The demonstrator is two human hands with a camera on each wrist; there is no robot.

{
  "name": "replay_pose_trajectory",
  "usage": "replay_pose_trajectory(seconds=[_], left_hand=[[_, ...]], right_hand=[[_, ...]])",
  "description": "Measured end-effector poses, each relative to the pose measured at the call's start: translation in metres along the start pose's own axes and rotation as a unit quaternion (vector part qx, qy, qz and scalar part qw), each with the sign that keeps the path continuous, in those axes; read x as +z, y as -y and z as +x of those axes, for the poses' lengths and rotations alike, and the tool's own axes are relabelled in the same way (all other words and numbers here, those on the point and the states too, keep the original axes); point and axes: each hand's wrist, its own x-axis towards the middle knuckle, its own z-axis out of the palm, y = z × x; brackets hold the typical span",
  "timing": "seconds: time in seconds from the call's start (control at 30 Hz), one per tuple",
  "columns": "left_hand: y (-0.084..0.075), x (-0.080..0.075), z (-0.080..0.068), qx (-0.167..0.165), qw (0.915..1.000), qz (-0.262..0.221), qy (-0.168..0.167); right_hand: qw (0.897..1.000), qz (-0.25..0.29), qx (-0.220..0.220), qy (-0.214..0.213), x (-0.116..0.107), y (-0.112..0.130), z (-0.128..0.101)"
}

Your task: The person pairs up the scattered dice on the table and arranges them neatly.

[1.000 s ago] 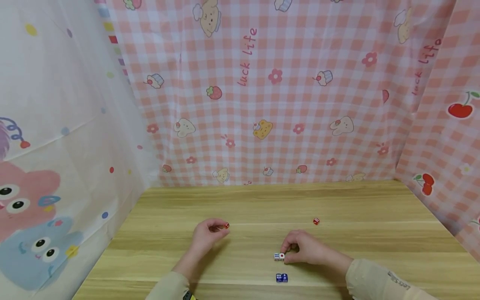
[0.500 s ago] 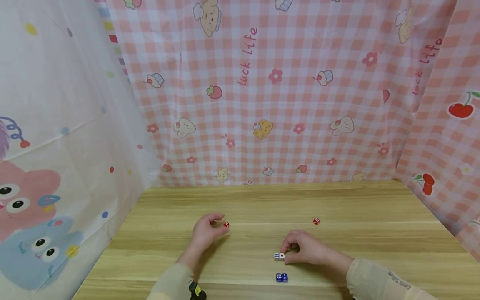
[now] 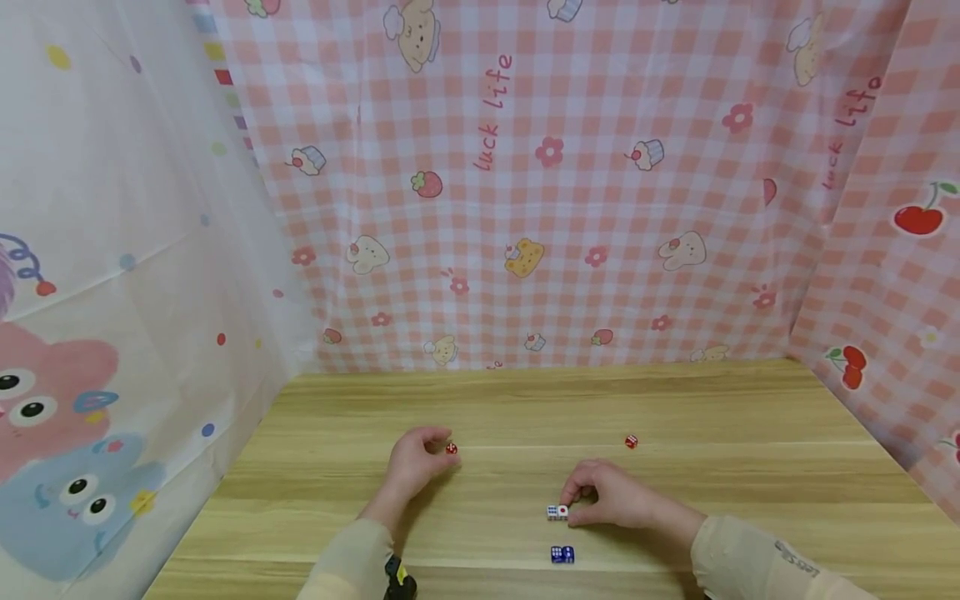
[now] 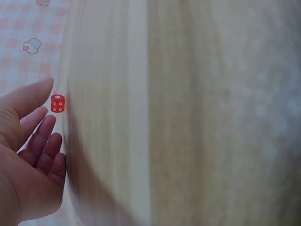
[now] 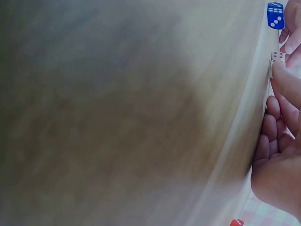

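Note:
In the head view, my left hand (image 3: 414,461) is beside a red die (image 3: 452,448) on the table, thumb and fingers spread apart around it. The left wrist view shows this red die (image 4: 57,103) just past the thumb tip, with a gap between them. My right hand (image 3: 611,497) pinches a white die (image 3: 563,511) with a red dot on top, between thumb and finger. This die touches a second white die (image 3: 552,512) on its left. In the right wrist view the thumb partly covers the white dice.
Two blue dice (image 3: 557,554) stand side by side in front of the white pair. Another red die (image 3: 632,442) lies farther back on the right. The wooden table (image 3: 525,400) meets a pink checked cloth (image 3: 570,208) at the back.
My left fingers had the red die between them a second ago; they have spread and let it go on the table. My right hand keeps its place at the white dice.

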Motion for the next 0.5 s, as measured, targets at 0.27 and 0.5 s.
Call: replay_pose_trajectory(seconds=[0.27, 0.5], left_hand=[[0.0016, 0.0011, 0.0002, 0.001, 0.9999, 0.007, -0.01], [-0.0005, 0.0007, -0.0019, -0.007, 0.9999, 0.006, -0.009]], right_hand=[[1.0, 0.002, 0.013, -0.002, 0.0009, 0.0019, 0.0008], [1.0, 0.009, 0.024, 0.0, 0.0011, 0.0015, 0.0013]])
